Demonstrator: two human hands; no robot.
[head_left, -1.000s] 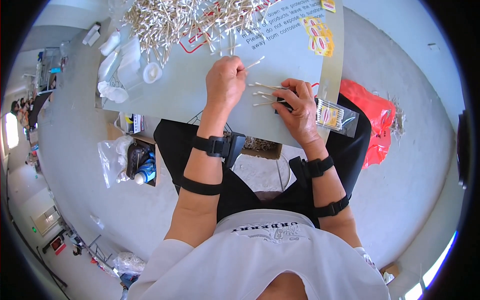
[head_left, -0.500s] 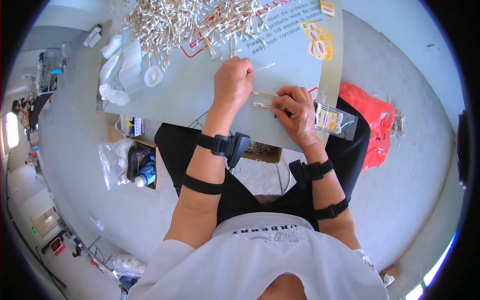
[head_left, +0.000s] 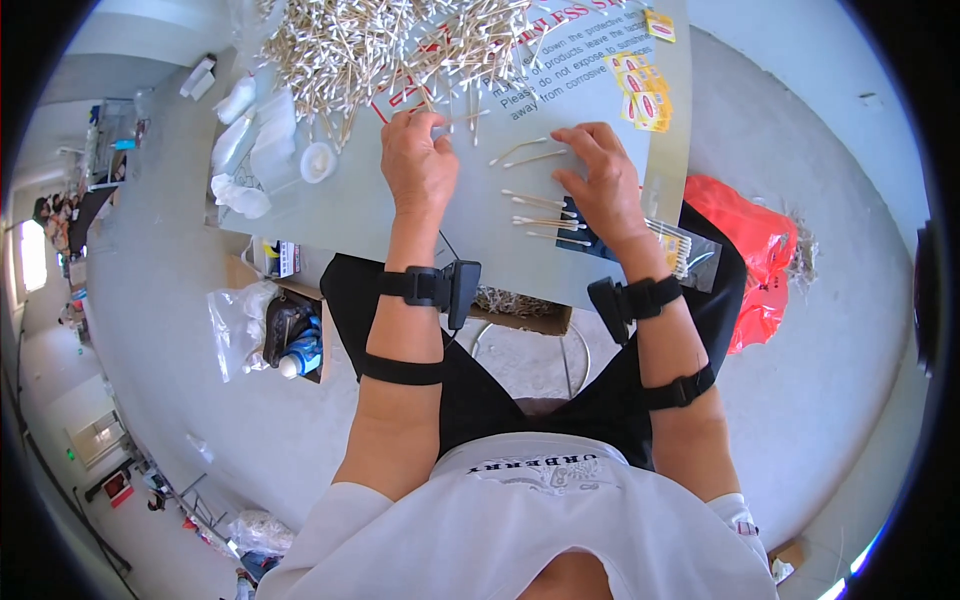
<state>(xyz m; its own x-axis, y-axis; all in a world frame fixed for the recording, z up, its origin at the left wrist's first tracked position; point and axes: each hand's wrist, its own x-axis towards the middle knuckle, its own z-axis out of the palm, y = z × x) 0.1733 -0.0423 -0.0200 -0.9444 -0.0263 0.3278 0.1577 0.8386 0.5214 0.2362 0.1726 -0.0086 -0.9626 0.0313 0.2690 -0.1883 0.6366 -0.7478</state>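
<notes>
As right hand (head_left: 605, 185) is spreading past dark pad (head_left: 577, 212), released cotton swabs (head_left: 545, 222) are lying there, grip of left hand (head_left: 418, 165) indeterminate.

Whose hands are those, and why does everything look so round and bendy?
There's no robot here: those are a person's own two bare hands, with black straps on the arms. A camera worn on the person's head takes the picture, looking down. Its very wide lens makes straight edges curve. On the table lie a big heap of cotton swabs, some yellow cards and a small round white tub. The left hand is close to the heap; I can't tell whether it pinches a swab. The right hand, thumb and fingers apart, is near two loose swabs and seems to hold nothing.
</notes>
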